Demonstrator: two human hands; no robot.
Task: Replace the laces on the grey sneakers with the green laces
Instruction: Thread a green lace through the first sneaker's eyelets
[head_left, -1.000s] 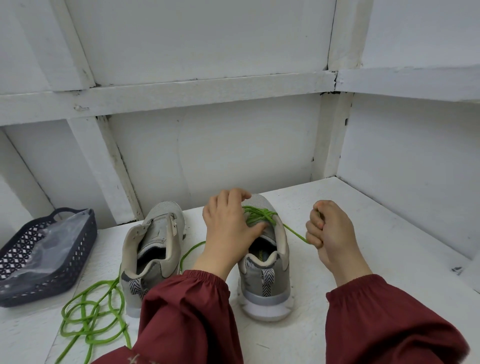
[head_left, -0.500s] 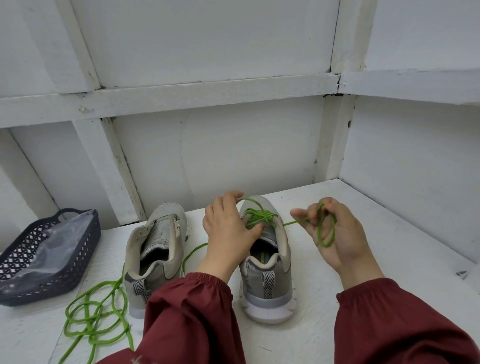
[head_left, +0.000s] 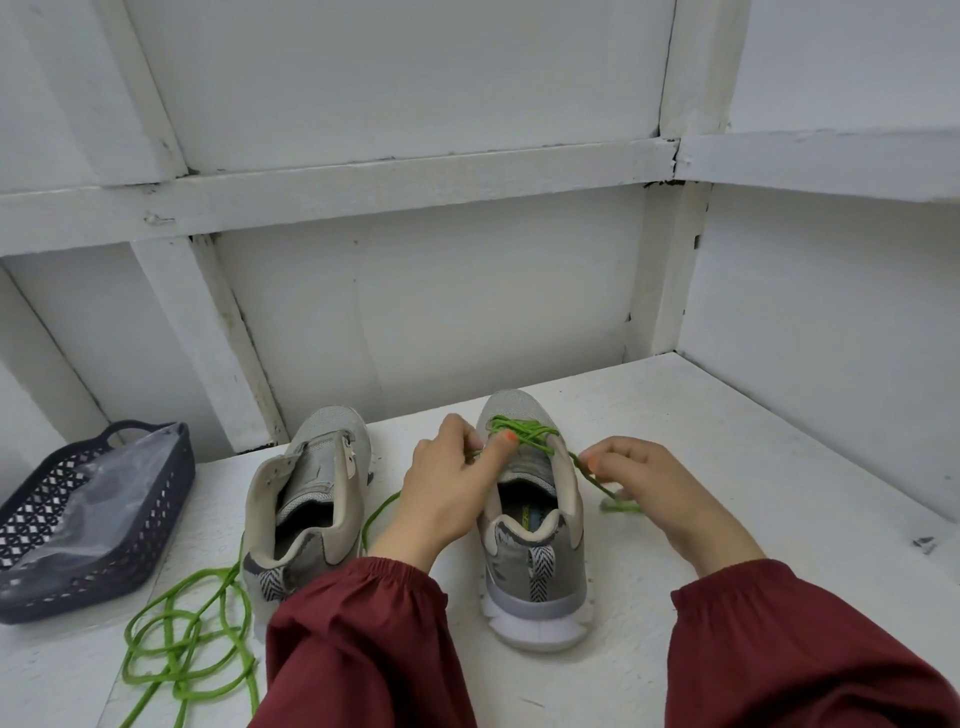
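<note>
White tabletop (head_left: 727, 519), on which all items are set. Dark perforated basket (head_left: 130, 545), far left, lined with clear plastic. Unlaced grey sneaker (head_left: 317, 467), left, with a loose green lace (head_left: 182, 644) coiled by its heel. Second grey sneaker (head_left: 540, 577), right, with a threaded green lace (head_left: 524, 434) crossed over its eyelets. One strand is pinched by the left hand (head_left: 447, 493) at the tongue, the other by the right hand (head_left: 665, 499) just beside the shoe.

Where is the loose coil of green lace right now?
Head view, lower left: the loose green lace coil lies on the white tabletop beside the unlaced grey sneaker, right of the dark perforated plastic basket.
</note>
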